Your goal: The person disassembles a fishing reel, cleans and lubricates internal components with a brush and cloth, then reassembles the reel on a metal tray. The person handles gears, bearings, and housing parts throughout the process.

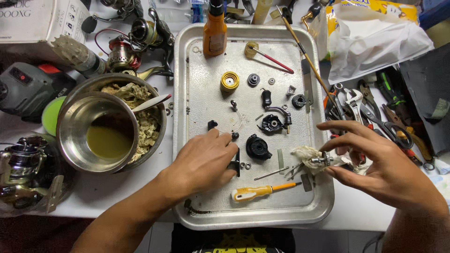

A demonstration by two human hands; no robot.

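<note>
A metal tray holds several small reel parts: a yellow spool, black gear pieces, a round black cover, washers and pins. My left hand rests on the tray, fingers closed over a flat black part near the washers. My right hand pinches a small metal geared part wrapped in a dirty white rag at the tray's right rim. A yellow-handled screwdriver lies near the tray's front edge.
Left of the tray stand a steel bowl of yellowish liquid inside a larger bowl with rags, and fishing reels. An orange bottle stands at the tray's back. Pliers, scissors and wrenches crowd the right side.
</note>
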